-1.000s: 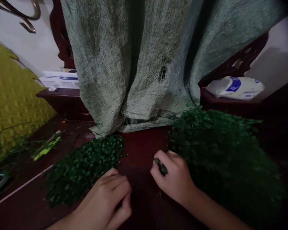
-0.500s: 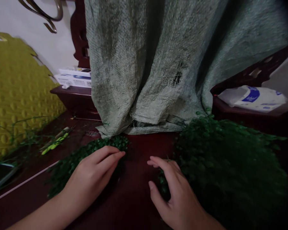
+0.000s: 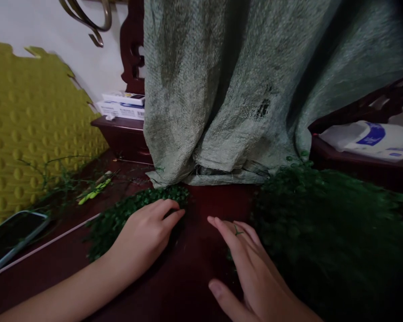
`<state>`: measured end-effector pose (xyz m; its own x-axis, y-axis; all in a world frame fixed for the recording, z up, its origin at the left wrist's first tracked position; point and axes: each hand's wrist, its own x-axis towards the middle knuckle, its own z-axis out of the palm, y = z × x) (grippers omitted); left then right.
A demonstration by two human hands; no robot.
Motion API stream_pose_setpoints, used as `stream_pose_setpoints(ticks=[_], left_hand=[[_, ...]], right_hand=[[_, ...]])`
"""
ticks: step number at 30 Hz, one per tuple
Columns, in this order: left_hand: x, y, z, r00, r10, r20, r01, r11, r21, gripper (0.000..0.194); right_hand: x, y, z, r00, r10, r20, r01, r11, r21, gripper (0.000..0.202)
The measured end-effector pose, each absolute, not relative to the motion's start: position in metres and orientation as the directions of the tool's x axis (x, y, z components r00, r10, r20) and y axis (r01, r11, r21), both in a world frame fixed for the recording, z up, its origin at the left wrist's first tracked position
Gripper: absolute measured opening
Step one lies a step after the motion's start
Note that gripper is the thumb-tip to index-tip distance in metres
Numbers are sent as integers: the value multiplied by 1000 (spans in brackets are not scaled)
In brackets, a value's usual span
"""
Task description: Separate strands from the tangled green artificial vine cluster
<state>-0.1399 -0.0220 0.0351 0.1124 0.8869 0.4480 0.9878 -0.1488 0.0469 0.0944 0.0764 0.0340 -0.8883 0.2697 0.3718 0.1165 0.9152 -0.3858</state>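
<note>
a smaller leafy heap (image 3: 116, 219), seemingly already picked, is partly covered on the bench (image 3: 188, 268) by the left hand (image 3: 149, 232), whose narrowed fingers' hold cannot be told, while beside the right hand (image 3: 257, 268), fingers parted wide, a larger leafy heap (image 3: 329, 223) is judged unfinished.

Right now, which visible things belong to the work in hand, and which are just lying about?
Apparently in use: left hand, right hand, small sprig, left green pile, right green pile.
Apparently just lying about: phone-like device, cable, tissue pack, white box.
</note>
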Motion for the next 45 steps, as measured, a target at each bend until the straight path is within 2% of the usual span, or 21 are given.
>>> stream_pose_setpoints(ticks=[3,5,6,7,11,13,16,22,28,34,39,43,45], left_hand=[[-128,-25,39,89,873,480,943,-228,241,27],[-117,-29,41,121,902,415,857,-306,416,28],[-111,-31,42,160,915,369,821,-331,465,29],[-105,-34,42,204,920,334,811,-350,468,29],[-90,-42,38,424,858,291,804,-504,316,30],[-87,-43,35,468,836,286,788,-541,293,35],[-88,-43,33,475,841,260,788,-538,299,42],[-90,-42,32,473,836,277,790,-542,287,40],[-90,-41,32,476,822,313,792,-555,253,41],[-93,-41,28,457,829,322,808,-538,239,45],[-94,-43,27,426,836,347,823,-517,234,48],[-94,-44,28,392,827,403,837,-502,218,44],[-94,-44,26,372,828,420,847,-488,213,40]], right_hand=[[97,80,34,-889,225,400,16,887,-462,79],[97,82,32,-888,195,416,-64,844,-532,86],[97,82,30,-888,192,419,-93,816,-570,87],[95,82,29,-885,207,417,-102,787,-609,86],[89,76,30,-871,337,359,-43,674,-737,82],[87,72,34,-877,344,336,-46,634,-772,86],[88,68,35,-894,330,303,-51,596,-801,87],[92,65,34,-900,395,185,28,475,-879,60],[92,67,44,-892,433,127,68,408,-910,56],[88,78,29,-893,409,188,-19,382,-924,56],[94,75,22,-840,372,395,-175,502,-847,64],[96,67,29,-741,491,459,-67,625,-777,53],[93,65,31,-706,491,510,-19,706,-708,47]])
